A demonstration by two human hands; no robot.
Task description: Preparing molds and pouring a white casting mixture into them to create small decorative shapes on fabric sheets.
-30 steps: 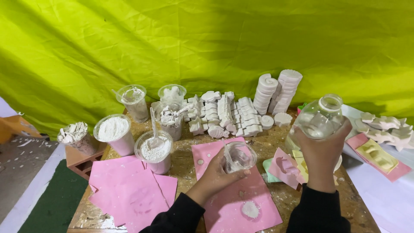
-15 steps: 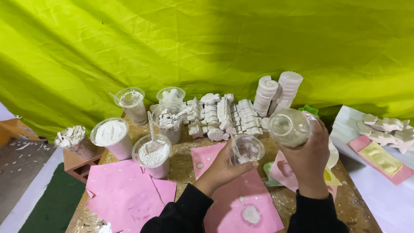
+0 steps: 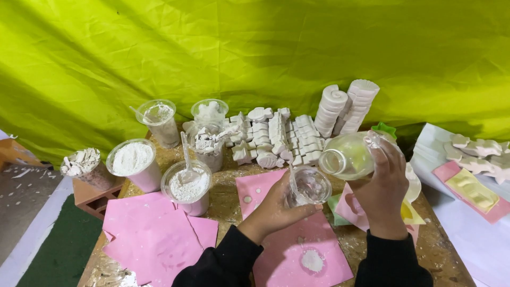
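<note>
Your right hand has swung clear bottle down from upright to near-horizontal, mouth now just beside rim of clear cup; left hand wrapped round cup, above pink sheet; pour looks about to start; powder cups left of left hand untouched

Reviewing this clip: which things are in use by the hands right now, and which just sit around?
In use:
left hand
small clear plastic cup
right hand
tilted clear plastic bottle

Lying about:
clear cup of white powder with spoon
rows of white cast pieces
pink paper sheets
wooden table
</note>
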